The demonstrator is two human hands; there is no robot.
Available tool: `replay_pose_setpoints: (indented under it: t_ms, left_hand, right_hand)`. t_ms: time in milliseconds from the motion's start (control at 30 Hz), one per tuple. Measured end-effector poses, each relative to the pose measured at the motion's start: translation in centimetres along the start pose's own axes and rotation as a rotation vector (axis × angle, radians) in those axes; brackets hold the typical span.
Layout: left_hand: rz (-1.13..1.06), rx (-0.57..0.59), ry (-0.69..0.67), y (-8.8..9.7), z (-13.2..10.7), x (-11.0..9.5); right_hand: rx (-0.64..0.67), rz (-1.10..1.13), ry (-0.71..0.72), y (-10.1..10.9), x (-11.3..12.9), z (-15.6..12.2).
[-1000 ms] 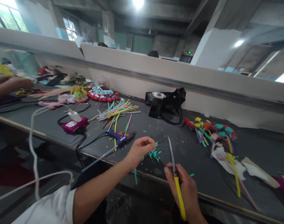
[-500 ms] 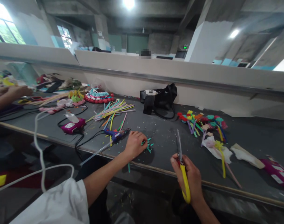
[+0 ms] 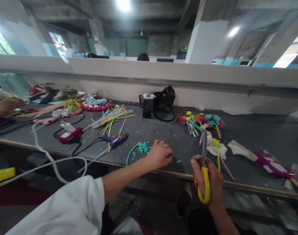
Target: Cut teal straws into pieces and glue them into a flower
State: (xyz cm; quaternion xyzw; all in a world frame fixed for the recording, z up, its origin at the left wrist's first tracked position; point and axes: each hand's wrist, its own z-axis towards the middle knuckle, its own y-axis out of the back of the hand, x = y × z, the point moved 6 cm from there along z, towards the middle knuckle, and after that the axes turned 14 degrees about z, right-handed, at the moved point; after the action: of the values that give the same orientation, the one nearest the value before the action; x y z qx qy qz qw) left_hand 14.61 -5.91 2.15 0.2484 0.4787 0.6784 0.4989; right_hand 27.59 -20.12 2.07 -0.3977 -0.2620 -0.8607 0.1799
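My right hand [image 3: 209,179] is wrapped round scissors [image 3: 204,153] with yellow and red handles, their blades pointing up and seemingly together. Low over the table's front part, my left hand [image 3: 161,155] has its fingers curled downward; its fingertips are turned away, so anything in them is hidden. Just left of it lies a small heap of cut green pieces [image 3: 144,148], with a longer curved green chenille stem [image 3: 129,155] beside the heap. One loose green scrap [image 3: 178,161] lies to the right of the left hand.
A blue glue gun [image 3: 113,140] and a bundle of coloured chenille stems [image 3: 114,116] lie left. Purple devices [image 3: 70,134] sit at both sides. A black bag [image 3: 164,99] stands behind; chenille flowers [image 3: 200,122] lie right. Another person's hand [image 3: 10,103] is at far left.
My left hand has moved right, off the green pieces, which now show in full. My right hand has shifted right with the scissors. The camera view has turned slightly right.
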Motion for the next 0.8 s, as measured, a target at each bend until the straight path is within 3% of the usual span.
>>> replay_pose_setpoints:
  t_ms: [67,167,333,433,567,700,800]
  left_hand:
    - [-0.032,0.063,-0.018,-1.9,1.1,-1.6]
    - [-0.189,0.102,0.032,-4.0,2.2,-2.4]
    - [-0.36,0.091,0.081,-4.8,3.4,-2.8]
    - [-0.531,0.059,0.163,-3.9,3.3,-2.1]
    - [-0.76,0.002,0.318,-1.4,1.6,1.3]
    - [-1.036,-0.178,0.492,2.0,-1.3,5.6]
    - [-1.377,-0.333,0.614,3.1,-3.4,7.4]
  right_hand:
    - [0.035,0.009,-0.018,0.1,-0.3,0.0]
    - [0.055,0.034,-0.031,0.1,-0.6,-0.2]
    - [0.064,0.062,0.024,-0.5,-0.5,-0.3]
    - [0.09,0.067,0.071,-1.5,0.1,-0.2]
    - [0.158,0.066,0.038,-3.4,0.9,-0.6]
    - [0.253,0.015,0.042,-6.0,2.1,-1.7]
    - [0.293,-0.071,0.07,-8.2,2.9,-2.5]
